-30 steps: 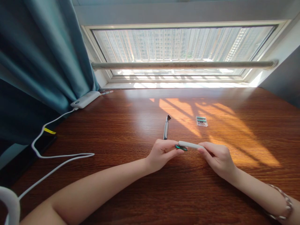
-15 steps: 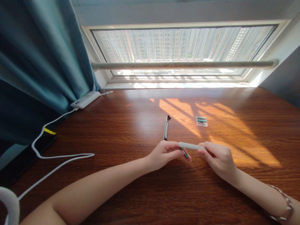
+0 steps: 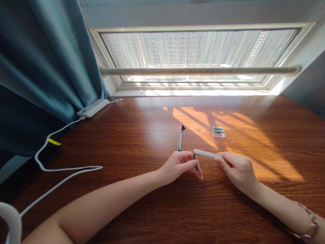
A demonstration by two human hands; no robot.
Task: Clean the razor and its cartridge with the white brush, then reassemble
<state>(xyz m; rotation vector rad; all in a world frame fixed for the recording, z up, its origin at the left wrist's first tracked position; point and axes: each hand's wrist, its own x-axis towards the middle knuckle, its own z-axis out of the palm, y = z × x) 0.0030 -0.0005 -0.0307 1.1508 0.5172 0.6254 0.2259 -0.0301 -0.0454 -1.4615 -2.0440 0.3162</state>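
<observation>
My right hand point(image 3: 238, 171) is closed around the near end of a pale grey razor handle point(image 3: 207, 154), which points left. In my left hand point(image 3: 181, 166), a dark razor cartridge point(image 3: 196, 162) with a thin green strip is pinched between thumb and fingers. The cartridge hangs at the handle's far end; whether the two are joined I cannot tell. Beyond my left hand lies a grey and black razor point(image 3: 180, 139), its dark head away from me and its near end reaching the fingers. A small clear case point(image 3: 218, 132) holding green-striped cartridges sits further right on the desk.
A white power bank point(image 3: 93, 108) with a white cable point(image 3: 73, 174) rests at the left by the blue curtain point(image 3: 58, 61). Sunlight falls across the brown wooden desk point(image 3: 142, 210). A rail point(image 3: 198, 70) crosses the window behind the desk.
The far end of the handle has tipped slightly upward. The cartridge in my left fingers has turned more upright, and my left fingertips have shifted a little to the left.
</observation>
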